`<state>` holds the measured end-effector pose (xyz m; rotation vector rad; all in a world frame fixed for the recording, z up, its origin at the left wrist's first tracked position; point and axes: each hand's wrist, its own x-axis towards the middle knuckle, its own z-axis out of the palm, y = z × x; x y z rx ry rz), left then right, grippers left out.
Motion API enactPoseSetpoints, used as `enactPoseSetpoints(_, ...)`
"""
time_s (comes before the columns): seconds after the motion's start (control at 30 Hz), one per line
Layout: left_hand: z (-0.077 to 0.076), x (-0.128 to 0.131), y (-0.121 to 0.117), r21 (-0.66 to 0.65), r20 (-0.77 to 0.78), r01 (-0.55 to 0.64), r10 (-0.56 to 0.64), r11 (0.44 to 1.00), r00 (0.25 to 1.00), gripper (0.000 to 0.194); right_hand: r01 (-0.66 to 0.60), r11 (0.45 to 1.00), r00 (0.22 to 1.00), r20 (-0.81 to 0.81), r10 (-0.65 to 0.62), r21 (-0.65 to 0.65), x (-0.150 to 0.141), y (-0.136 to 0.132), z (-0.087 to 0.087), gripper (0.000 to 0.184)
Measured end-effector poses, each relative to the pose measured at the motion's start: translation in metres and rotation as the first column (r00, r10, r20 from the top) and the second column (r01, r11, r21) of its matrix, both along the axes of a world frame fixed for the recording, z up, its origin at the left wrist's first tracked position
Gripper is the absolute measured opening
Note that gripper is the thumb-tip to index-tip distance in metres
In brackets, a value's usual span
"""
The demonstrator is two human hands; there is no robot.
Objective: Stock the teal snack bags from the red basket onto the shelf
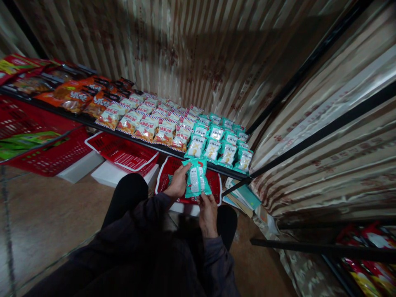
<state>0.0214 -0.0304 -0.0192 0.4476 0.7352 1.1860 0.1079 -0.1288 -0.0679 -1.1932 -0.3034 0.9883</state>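
A teal snack bag (196, 178) with a pale printed label facing up is held between both hands, above a red basket (165, 169). My left hand (178, 181) is closed on the bag's left edge, thumb on top. At its lower right corner, the fingers of my right hand (208, 210) pinch the seal. Just beyond, similar teal and white bags (212, 149) stand in rows on the right end of a low black shelf. Beside them to the left are rows of white snack bags (147, 128) with red lettering and striped tops.
Orange snack bags (76, 97) lie farther left on the shelf. Beneath it are another red basket (130, 154) and a large red basket (46, 159) holding green packets. Black frame bars and a striped curtain (198, 53) close in behind and right. Flattened cardboard (244, 196) lies by the shelf's right leg.
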Motion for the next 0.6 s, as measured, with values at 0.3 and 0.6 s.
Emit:
enactPoseSetpoints(0.3,0.003,-0.003,0.004,0.019,-0.048,-0.013,0.014,1.000,0.999,0.044,0.008,1.000,0.992,0.124,-0.008,0.005,0.004,-0.003,-0.002,0.032)
enactPoseSetpoints(0.6,-0.002,-0.007,0.000,0.039,-0.151,0.153,-0.145,0.988,0.978,0.038,-0.062,0.995,0.961,0.272,0.040,0.073,0.025,0.017,0.023,0.047)
